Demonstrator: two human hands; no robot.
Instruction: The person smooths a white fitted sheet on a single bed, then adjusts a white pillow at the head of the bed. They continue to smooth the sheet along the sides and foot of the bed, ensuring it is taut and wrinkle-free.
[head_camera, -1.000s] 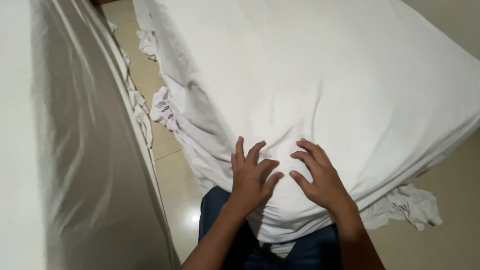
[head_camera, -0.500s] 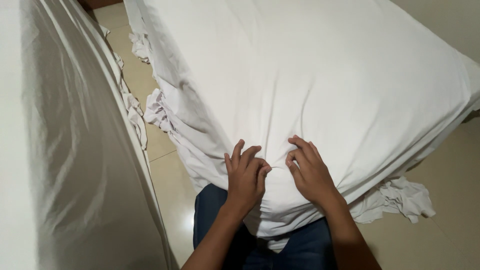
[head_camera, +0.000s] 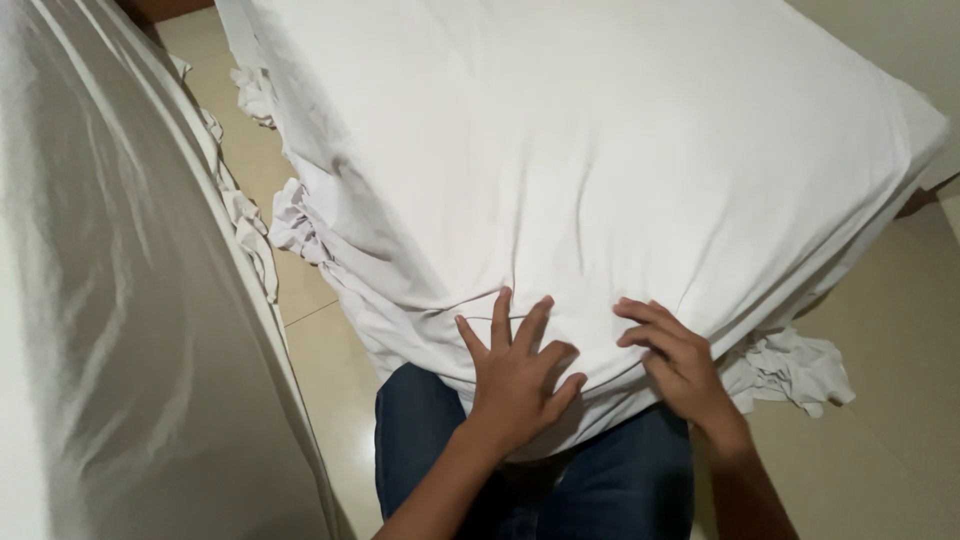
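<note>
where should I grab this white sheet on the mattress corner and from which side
Probably take the sheet at the loose hem hanging under the near corner, just below the left hand and right hand. Come from below the corner, on your side: the top is stretched flat, while the edge bunches in folds there.

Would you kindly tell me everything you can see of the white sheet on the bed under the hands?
The white sheet looks like plain, soft cotton. It covers the mattress top fairly smoothly, with shallow wrinkles fanning from the near corner. Its edges hang loose: bunched folds spill onto the tiled floor along the left side and beside the near right corner. The left hand lies spread on the corner, fingers splayed; the right hand presses beside it with fingers curled. Both touch the fabric; neither clearly grips it.
</note>
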